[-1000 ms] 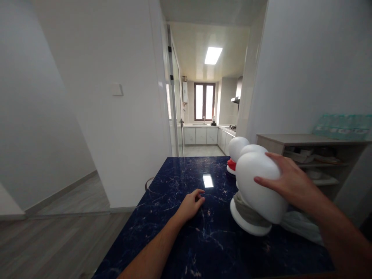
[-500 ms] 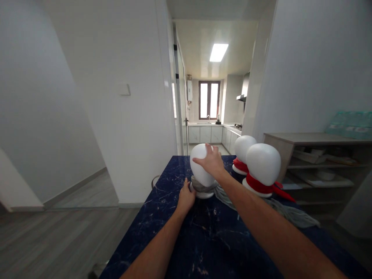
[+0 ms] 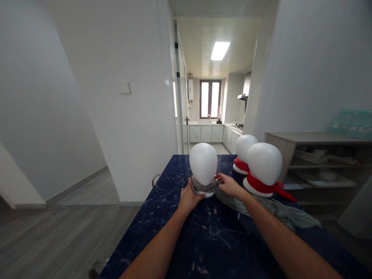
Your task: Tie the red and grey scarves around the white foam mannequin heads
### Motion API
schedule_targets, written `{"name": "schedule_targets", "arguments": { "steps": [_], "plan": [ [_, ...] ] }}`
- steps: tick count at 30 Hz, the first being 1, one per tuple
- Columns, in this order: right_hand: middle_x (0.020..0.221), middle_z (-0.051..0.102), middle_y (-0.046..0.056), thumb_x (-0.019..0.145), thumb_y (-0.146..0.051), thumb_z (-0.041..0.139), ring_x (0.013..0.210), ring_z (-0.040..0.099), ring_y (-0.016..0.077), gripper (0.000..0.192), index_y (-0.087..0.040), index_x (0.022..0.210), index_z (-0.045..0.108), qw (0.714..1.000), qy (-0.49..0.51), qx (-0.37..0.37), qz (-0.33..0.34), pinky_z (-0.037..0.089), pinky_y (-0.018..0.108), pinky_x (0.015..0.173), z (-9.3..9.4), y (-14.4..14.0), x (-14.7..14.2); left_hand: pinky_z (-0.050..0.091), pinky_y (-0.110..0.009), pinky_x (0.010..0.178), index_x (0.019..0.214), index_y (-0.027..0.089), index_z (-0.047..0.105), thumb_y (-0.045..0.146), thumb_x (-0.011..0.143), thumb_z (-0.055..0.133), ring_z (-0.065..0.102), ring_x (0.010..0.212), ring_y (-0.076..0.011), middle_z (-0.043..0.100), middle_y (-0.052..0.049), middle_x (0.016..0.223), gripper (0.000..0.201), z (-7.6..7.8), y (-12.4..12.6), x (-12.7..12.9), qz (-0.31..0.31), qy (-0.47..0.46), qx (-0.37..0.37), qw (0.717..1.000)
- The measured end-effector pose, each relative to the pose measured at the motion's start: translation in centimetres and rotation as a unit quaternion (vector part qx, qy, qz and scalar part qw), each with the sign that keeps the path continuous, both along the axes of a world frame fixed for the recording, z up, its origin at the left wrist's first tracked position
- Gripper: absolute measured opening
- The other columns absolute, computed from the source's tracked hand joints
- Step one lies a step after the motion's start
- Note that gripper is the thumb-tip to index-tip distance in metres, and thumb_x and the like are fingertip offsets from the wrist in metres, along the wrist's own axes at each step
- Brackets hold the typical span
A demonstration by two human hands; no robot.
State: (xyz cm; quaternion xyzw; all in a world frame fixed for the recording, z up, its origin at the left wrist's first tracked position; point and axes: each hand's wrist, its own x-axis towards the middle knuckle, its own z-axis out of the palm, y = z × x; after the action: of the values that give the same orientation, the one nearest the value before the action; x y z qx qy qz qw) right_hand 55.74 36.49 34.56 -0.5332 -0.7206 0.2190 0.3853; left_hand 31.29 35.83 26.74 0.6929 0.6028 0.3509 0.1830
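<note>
Left hand: the hand (image 3: 189,197) is half curved, thumb spread from the fingers; it clasps the near dummy (image 3: 203,162) low on the left, thumb across the front of its base, fingers along its side.
Right hand: the hand (image 3: 231,185) is bent, fingers partly closed, tips at the grey scarf (image 3: 231,201) just right of the neck; whether they pinch the cloth, I cannot tell.
Near dummy: white, upright on the surface (image 3: 209,240), between the two hands, its rounded top above both.
Grey scarf: around that dummy's neck, then trailing right, below the right hand and partly behind the forearm, across the surface.
Red-scarfed dummies: the front one (image 3: 265,162) and the back one (image 3: 246,146) stand upright beyond the right hand, well apart from the left; the front one partly hides the back one.
Shelf: pale unit (image 3: 290,136) at far right, bottles (image 3: 353,124) on top.
</note>
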Motion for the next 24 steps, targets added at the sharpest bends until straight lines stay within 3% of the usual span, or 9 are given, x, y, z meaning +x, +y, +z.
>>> {"name": "schedule_targets", "arguments": {
  "steps": [2,5,8,11,13,18,21,24],
  "plan": [
    [0.102,0.074,0.003,0.067,-0.006,0.070,0.093,0.069,0.0201,0.046,-0.023,0.110,0.074,0.997,-0.034,0.023,0.064,0.054,0.032,0.087,-1.8,-0.4,-0.3,0.017,-0.058,0.129,0.167,0.021,0.015,0.048,0.069,0.089,0.039,0.154,-0.0399,0.039,-0.021,0.167,0.126,0.0,-0.1,0.0,-0.001,0.011,0.004,1.000],
    [0.107,0.070,0.005,0.071,-0.008,0.072,0.100,0.066,0.0209,0.048,-0.020,0.117,0.072,0.995,-0.072,0.059,0.045,0.053,0.033,0.091,-3.4,-0.3,-1.3,0.018,-0.055,0.130,0.167,0.023,0.018,0.049,0.068,0.090,0.040,0.153,-0.0394,0.042,-0.019,0.166,0.126,0.2,-0.4,-0.1,0.000,0.018,0.008,1.000],
    [0.103,0.066,0.005,0.074,-0.010,0.073,0.097,0.065,0.0195,0.036,-0.019,0.109,0.074,0.994,-0.086,0.059,0.025,0.053,0.031,0.089,-4.1,-0.2,-2.1,0.020,-0.054,0.130,0.167,0.022,0.018,0.048,0.067,0.091,0.039,0.154,-0.0393,0.041,-0.020,0.167,0.126,0.2,-0.4,-0.2,0.000,0.021,0.006,1.000],
    [0.104,0.066,0.006,0.080,-0.014,0.071,0.094,0.065,0.0192,0.013,-0.019,0.091,0.074,0.994,-0.085,0.065,0.038,0.054,0.032,0.089,-3.6,-1.2,-1.9,0.019,-0.057,0.130,0.167,0.021,0.018,0.049,0.069,0.090,0.038,0.154,-0.0398,0.037,-0.021,0.168,0.125,0.1,-0.3,-0.3,-0.001,0.021,0.006,1.000],
    [0.113,0.069,0.008,0.085,-0.018,0.069,0.102,0.067,0.0213,0.005,-0.019,0.082,0.073,0.993,-0.063,0.074,0.065,0.053,0.035,0.095,-2.8,-2.7,-0.9,0.019,-0.058,0.129,0.166,0.021,0.021,0.050,0.069,0.090,0.038,0.154,-0.0409,0.035,-0.021,0.170,0.123,0.0,-0.2,-0.3,-0.003,0.021,0.008,1.000],
    [0.140,0.068,0.009,0.091,-0.032,0.066,0.125,0.064,0.0298,0.016,-0.021,0.080,0.071,0.992,-0.012,0.048,0.120,0.047,0.046,0.110,-1.2,-8.5,2.5,0.021,-0.057,0.128,0.165,0.022,0.027,0.052,0.068,0.090,0.036,0.155,-0.0417,0.031,-0.022,0.171,0.119,-0.1,-0.2,-0.3,0.002,0.022,0.007,1.000],
    [0.135,0.072,0.007,0.094,-0.038,0.064,0.120,0.067,0.0306,0.020,-0.023,0.098,0.077,0.991,-0.011,0.020,0.129,0.050,0.047,0.107,-1.2,-12.0,3.9,0.020,-0.055,0.129,0.165,0.021,0.027,0.052,0.068,0.090,0.036,0.155,-0.0404,0.035,-0.023,0.169,0.120,-0.1,-0.1,-0.3,0.006,0.029,0.003,1.000],
    [0.115,0.078,0.006,0.098,-0.045,0.060,0.105,0.071,0.0289,0.030,-0.025,0.110,0.078,0.994,-0.009,0.000,0.109,0.055,0.042,0.094,-1.2,-14.9,5.0,0.021,-0.053,0.129,0.166,0.020,0.026,0.055,0.069,0.089,0.038,0.155,-0.0398,0.040,-0.023,0.166,0.121,-0.1,0.0,-0.3,0.008,0.029,0.001,1.000]
  ]
}}
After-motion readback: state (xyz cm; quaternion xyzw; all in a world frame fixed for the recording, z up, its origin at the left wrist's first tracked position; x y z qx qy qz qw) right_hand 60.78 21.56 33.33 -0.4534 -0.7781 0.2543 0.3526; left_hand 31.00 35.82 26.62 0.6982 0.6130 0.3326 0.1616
